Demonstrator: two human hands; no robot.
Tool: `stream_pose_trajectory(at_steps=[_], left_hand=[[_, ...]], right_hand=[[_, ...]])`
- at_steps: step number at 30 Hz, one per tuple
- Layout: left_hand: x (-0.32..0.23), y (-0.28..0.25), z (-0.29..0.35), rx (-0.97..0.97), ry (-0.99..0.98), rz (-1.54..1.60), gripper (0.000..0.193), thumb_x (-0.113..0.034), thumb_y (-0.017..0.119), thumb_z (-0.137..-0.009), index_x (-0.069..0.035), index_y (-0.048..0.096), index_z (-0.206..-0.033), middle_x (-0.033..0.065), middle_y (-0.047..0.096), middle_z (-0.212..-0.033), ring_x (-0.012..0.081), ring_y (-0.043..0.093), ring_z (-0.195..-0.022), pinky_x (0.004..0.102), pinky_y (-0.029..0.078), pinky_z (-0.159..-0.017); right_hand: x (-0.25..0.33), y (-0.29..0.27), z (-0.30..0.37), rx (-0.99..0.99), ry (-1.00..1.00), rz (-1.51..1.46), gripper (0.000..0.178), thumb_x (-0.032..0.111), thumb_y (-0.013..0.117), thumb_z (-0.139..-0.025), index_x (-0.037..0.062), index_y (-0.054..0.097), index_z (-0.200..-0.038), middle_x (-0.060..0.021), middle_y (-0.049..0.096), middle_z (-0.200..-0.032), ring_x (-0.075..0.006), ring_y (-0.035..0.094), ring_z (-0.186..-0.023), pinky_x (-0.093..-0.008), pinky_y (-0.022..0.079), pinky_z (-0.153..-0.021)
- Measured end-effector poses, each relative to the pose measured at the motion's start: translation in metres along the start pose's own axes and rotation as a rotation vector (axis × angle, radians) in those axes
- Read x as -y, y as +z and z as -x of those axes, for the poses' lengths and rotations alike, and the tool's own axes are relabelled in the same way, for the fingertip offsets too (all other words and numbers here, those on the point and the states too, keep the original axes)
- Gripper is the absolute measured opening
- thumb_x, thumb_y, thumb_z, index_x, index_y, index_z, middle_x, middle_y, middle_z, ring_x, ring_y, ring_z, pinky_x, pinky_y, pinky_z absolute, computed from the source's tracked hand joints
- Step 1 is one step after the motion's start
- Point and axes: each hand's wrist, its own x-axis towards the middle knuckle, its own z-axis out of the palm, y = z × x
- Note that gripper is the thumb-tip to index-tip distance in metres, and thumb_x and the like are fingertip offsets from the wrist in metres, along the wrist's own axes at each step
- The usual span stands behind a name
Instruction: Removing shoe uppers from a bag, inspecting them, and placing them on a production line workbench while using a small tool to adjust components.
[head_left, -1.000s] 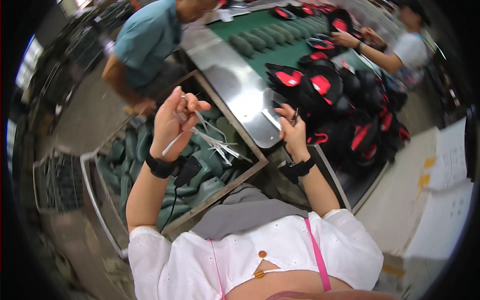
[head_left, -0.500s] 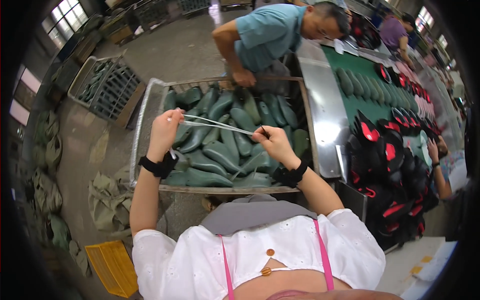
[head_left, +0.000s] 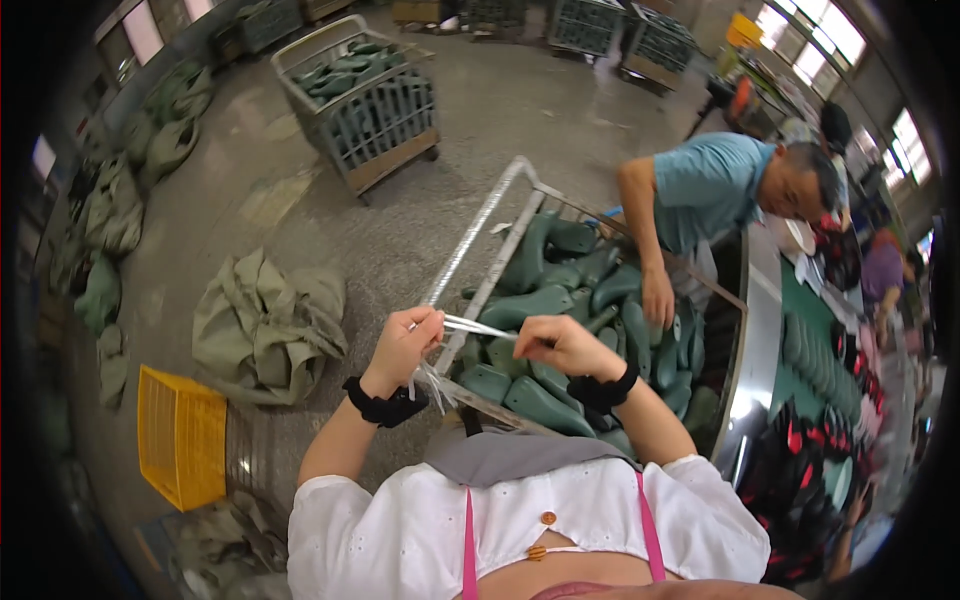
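Observation:
Several thin white laces [head_left: 480, 327] run between my two hands, above the near left corner of a wheeled cart. My left hand [head_left: 408, 345] pinches them at one end, and loose white ends [head_left: 436, 384] dangle below it. With curled fingers, my right hand [head_left: 568, 347] holds the other end over the cart. Green shoe lasts [head_left: 545, 400] lie heaped beneath, touched by neither hand. Both wrists wear black bands. Across the cart, a co-worker in a blue shirt has a hand [head_left: 657, 297] down among the lasts.
The cart's metal rim [head_left: 490, 290] slants past my hands. Further off stands another cart of lasts [head_left: 385, 120]. A crumpled olive sack [head_left: 265, 335] and a yellow crate [head_left: 180, 435] are on the floor at left. A metal-edged bench [head_left: 755, 330] with shoe parts runs along the right.
My view has turned left, so the cart appears further right. My hands have come closer together, shortening the stretch of laces. The co-worker's hand has gone from the cart's rim to the lasts.

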Motion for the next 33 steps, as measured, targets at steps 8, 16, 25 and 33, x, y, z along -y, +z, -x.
stream_pose_trajectory(at_steps=[8, 16, 25, 33], left_hand=[[0.026, -0.004, 0.036, 0.103, -0.158, 0.225, 0.031, -0.029, 0.042, -0.091, -0.005, 0.052, -0.072, -0.0010, 0.047, -0.063, 0.0050, 0.039, -0.051, 0.0176, 0.029, -0.047], [0.045, -0.106, 0.047, -0.242, 0.046, 1.062, 0.019, -0.019, 0.043, -0.090, -0.003, 0.054, -0.094, -0.0034, 0.034, -0.056, 0.0063, 0.030, -0.045, 0.0181, 0.025, -0.039], [0.077, -0.270, 0.041, -0.252, -0.188, -0.110, 0.064, -0.002, 0.033, -0.087, -0.016, 0.000, -0.139, 0.0084, 0.057, -0.079, 0.0132, 0.057, -0.058, 0.0240, 0.046, -0.056], [0.071, -0.450, 0.070, -0.319, -0.083, 0.348, 0.047, -0.003, 0.044, -0.086, -0.004, 0.032, -0.132, 0.0084, 0.058, -0.097, 0.0150, 0.060, -0.076, 0.0240, 0.047, -0.069]], right_hand=[[-0.036, 0.070, -0.114, -0.460, 0.461, -0.924, 0.017, 0.018, 0.057, -0.085, 0.0017, 0.057, -0.087, 0.0018, 0.048, -0.064, -0.0035, 0.037, -0.047, -0.0187, 0.025, -0.038], [-0.046, 0.117, -0.195, 0.328, -0.072, -0.611, 0.022, 0.020, 0.067, -0.072, -0.0009, 0.063, -0.069, -0.0019, 0.051, -0.074, -0.0111, 0.049, -0.060, -0.0225, 0.037, -0.049], [-0.069, 0.242, -0.340, 0.251, -0.050, 0.055, 0.017, 0.015, 0.070, -0.069, 0.0020, 0.062, -0.076, -0.0065, 0.051, -0.064, -0.0162, 0.052, -0.054, -0.0290, 0.040, -0.048], [-0.057, 0.346, -0.478, 0.581, 0.686, -0.632, 0.016, 0.013, 0.058, -0.076, -0.0003, 0.053, -0.084, -0.0012, 0.053, -0.066, -0.0063, 0.046, -0.059, -0.0215, 0.036, -0.052]])
